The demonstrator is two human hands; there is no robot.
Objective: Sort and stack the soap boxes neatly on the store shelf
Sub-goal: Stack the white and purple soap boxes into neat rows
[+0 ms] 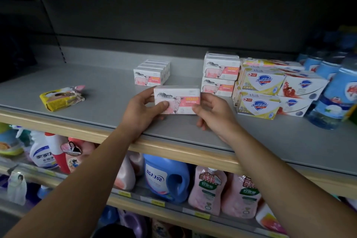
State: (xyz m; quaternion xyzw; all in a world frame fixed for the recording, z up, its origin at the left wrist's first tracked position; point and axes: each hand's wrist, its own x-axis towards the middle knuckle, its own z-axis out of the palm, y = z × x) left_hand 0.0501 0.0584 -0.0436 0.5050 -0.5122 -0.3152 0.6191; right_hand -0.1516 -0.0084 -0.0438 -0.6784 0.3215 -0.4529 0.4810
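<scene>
- Grey shelf (100, 91) with a pale wooden front edge carries the soap, and both bare arms reach over that edge.
- A white and pink soap box (179, 100) with a sheep drawing stands on its long side near the front of the shelf, facing the camera.
- The left hand (142, 111) holds the box's left end: the thumb lies across the printed front and the fingers curl round behind, so this grip pinches the box.
- The right hand (212, 110) sits at the box's right end with fingers bent and the thumb tip at the lower right corner; whether it truly clamps the box or only touches it is hard to tell from this angle.
- Just behind, a row of matching sheep boxes (152, 74) stands in a line running toward the back wall.
- To the right of the held box, a stack of sheep boxes (220, 75) rises two layers high.
- Touching that stack on its right, the yellow and white shield boxes (260, 92) are piled two high, with red and white shield boxes (301, 91) beside them.
- Blue bottles (336, 94) crowd the far right end of the shelf.
- Well apart on the left, a yellow wrapped soap packet (61, 98) lies flat and alone.
- On the shelf below, a blue detergent jug (166, 177) stands between pink refill pouches (208, 189) and spray bottles (48, 152).
</scene>
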